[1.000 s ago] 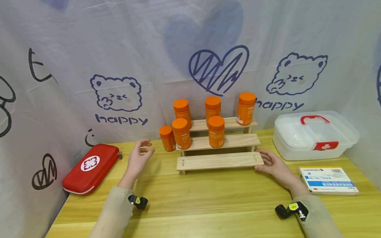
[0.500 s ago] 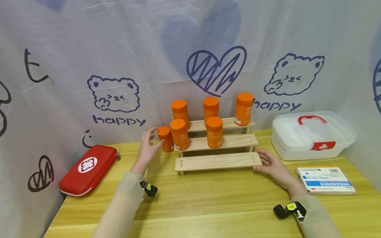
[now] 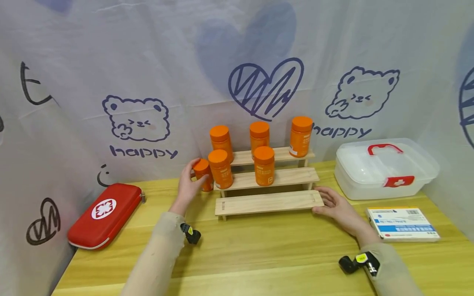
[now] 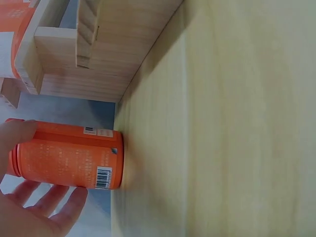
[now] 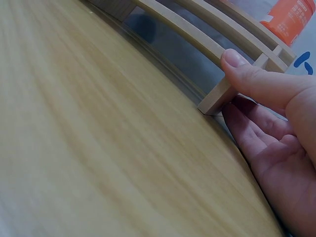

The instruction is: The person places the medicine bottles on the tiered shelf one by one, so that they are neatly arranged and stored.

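My left hand [image 3: 188,185] has its thumb and fingers on either side of an orange bottle [image 4: 69,154], which stands upright on the table left of a three-tier wooden display rack [image 3: 268,202]. The bottle's base meets the tabletop in the left wrist view. Three orange bottles stand on the top tier, the right one [image 3: 300,137] at its end. Two more, one at the left [image 3: 221,169] and one near the middle [image 3: 264,166], stand on the second tier. With my right hand [image 3: 338,209] I grip the rack's lower right end, thumb at the board's edge and fingers behind the leg [image 5: 217,97].
A red zip case [image 3: 107,218] with a white emblem lies at the left. On the right stand a clear-lidded white first-aid box [image 3: 385,174] and, nearer, a flat white-and-blue medicine box [image 3: 403,224]. A patterned curtain [image 3: 200,61] hangs behind the table [image 3: 259,255].
My left hand has moved right and closed around the bottle beside the rack. The right hand keeps its grip on the rack's end. The head view has shifted slightly.
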Motion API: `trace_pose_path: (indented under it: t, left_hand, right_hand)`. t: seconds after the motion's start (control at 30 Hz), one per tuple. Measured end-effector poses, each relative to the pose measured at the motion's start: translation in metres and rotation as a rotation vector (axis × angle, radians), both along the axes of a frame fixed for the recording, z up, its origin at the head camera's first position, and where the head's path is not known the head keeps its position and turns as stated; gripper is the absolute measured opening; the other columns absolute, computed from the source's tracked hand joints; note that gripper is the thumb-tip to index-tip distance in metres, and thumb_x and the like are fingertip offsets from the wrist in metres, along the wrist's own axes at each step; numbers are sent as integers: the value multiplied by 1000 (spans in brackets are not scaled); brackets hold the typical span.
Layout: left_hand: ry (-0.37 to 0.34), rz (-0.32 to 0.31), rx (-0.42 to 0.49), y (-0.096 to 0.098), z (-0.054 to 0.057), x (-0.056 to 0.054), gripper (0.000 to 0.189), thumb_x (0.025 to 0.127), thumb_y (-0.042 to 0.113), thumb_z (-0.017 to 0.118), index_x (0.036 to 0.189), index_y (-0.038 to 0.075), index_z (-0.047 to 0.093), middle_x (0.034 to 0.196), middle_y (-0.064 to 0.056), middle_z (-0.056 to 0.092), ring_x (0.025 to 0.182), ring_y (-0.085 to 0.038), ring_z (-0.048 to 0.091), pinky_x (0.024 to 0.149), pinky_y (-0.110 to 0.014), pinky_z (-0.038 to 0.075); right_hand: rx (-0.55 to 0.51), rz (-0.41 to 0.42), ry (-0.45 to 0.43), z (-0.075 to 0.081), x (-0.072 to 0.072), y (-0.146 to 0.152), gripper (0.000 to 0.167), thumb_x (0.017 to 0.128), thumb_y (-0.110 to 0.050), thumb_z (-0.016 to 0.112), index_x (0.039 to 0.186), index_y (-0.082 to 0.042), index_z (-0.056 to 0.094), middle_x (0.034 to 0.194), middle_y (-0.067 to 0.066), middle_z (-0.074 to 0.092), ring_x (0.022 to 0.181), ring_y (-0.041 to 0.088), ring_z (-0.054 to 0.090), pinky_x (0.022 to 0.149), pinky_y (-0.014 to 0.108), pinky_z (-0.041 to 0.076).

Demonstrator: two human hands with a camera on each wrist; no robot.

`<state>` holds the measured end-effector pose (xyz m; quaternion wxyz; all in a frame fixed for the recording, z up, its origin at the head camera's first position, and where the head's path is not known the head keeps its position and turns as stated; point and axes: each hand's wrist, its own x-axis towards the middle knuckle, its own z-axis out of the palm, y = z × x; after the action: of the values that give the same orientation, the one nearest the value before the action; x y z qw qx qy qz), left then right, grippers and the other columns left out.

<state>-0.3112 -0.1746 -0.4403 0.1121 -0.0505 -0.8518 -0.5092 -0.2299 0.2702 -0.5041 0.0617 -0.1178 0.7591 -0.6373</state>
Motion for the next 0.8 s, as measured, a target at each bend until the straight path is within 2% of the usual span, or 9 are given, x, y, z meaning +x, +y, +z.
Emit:
trace_pose_path:
  t: [0.2, 0.3, 0.43, 0.63, 0.8]
  left_hand:
    - [37, 7, 8, -3, -2, 4, 57, 89, 8, 68, 140, 7, 44, 140, -17, 42, 117, -35, 47, 98, -48, 41]
    - [39, 0, -13, -8, 0, 11, 58, 89, 10, 68, 141, 7, 43, 139, -18, 43, 112, -36, 50, 95, -48, 43]
    - [43, -26, -61, -21, 6, 27, 59, 88, 12, 69, 141, 7, 43, 137, -19, 44, 109, -38, 53, 94, -49, 43]
    - [17, -59, -83, -45, 13, 57, 61, 88, 23, 71, 141, 11, 42, 136, -15, 46, 107, -37, 54, 93, -52, 43]
    - [57, -99, -143, -50, 24, 81, 61, 87, 22, 72, 140, 13, 44, 136, -14, 47, 107, -35, 55, 88, -52, 48]
  right_hand:
    - [-5, -3, -1, -1, -1, 0, 71, 86, -10, 71, 144, 0, 31, 143, 27, 36, 116, 6, 50, 91, 18, 43]
    - [-14, -4, -1, -1, -1, 0, 71, 86, -9, 71, 144, 0, 31, 143, 27, 35, 114, 4, 50, 91, 19, 43]
    - [-17, -2, 0, 1, -1, -2, 71, 86, -9, 71, 144, 1, 31, 143, 28, 35, 113, 3, 51, 91, 19, 43]
    - [3, -3, -6, 2, 0, -3, 71, 86, -11, 71, 144, 0, 31, 143, 27, 36, 117, 10, 49, 91, 18, 43]
    - [11, -8, -3, 3, 1, -1, 71, 87, -11, 71, 144, 0, 31, 144, 27, 35, 117, 7, 49, 91, 17, 42]
